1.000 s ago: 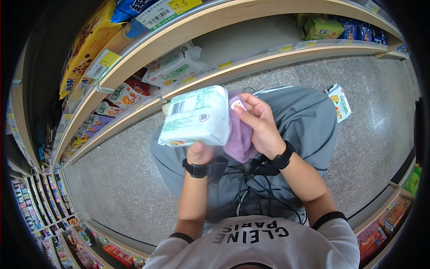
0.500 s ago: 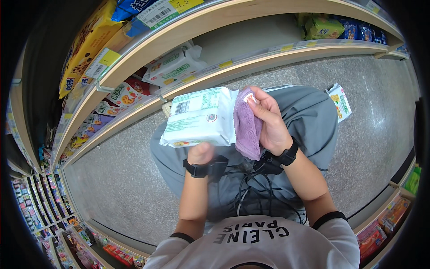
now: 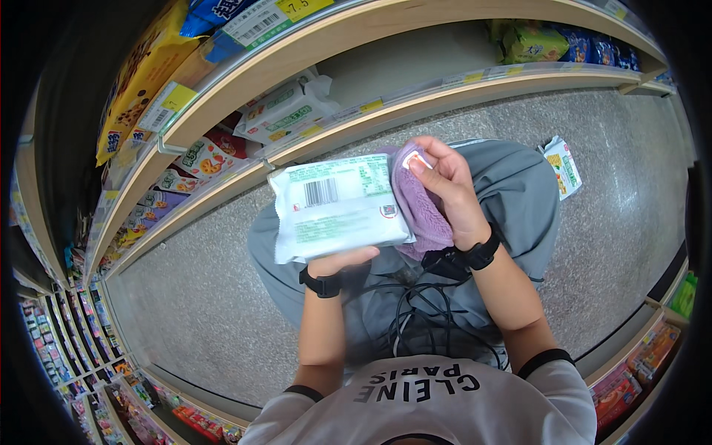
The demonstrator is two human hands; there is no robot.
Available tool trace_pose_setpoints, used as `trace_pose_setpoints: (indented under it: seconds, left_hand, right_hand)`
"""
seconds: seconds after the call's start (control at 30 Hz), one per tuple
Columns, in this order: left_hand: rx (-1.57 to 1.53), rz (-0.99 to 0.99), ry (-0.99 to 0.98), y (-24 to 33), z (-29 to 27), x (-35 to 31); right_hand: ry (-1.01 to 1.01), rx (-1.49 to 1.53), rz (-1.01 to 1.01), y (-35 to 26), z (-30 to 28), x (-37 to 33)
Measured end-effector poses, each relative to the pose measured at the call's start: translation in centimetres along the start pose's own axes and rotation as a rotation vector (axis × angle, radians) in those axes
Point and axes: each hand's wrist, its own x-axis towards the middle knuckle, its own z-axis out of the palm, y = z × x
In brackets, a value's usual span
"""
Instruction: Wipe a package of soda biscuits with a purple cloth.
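A white packet of food with green print and a barcode (image 3: 334,204) is held up in front of me, its printed face turned up. My left hand (image 3: 345,262) grips it from below along its near edge, with most of the fingers hidden under it. In my right hand (image 3: 451,189) is a folded purple cloth (image 3: 419,211), pinched near a white label under the thumb. The cloth lies against the packet's right end.
Several similar white packets (image 3: 285,111) stand on the lower shelf (image 3: 423,59) ahead. Another white packet (image 3: 564,169) lies on the floor at the right. Black cables (image 3: 415,315) are in my lap. Price tags (image 3: 167,107) line the shelf edges; filled shelves curve along the left.
The packet has shifted nearer to me and tilted, showing more of its barcode face. My left hand has slid right along its underside. The cloth has turned slightly in my right hand.
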Motion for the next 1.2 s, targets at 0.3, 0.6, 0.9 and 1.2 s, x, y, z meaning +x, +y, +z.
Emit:
trace_pose_setpoints:
  seconds: [0.3,0.6,0.9,1.2]
  left_hand:
    - [-0.615,0.242,0.118,-0.4,0.1,0.7]
    - [-0.262,0.055,0.16,-0.4,0.4,0.2]
    - [-0.38,0.099,0.126,-0.3,0.0,0.3]
    - [-0.127,-0.093,0.003,0.8,0.3,0.1]
  right_hand:
    - [0.012,-0.861,-0.242,1.0,-0.3,0.1]
    - [-0.071,-1.141,-0.251,2.0,0.7,-0.5]
    - [-0.071,-0.619,-0.204,2.3,-0.1,-0.3]
    - [-0.076,-0.397,-0.016,1.8,-0.5,-0.3]
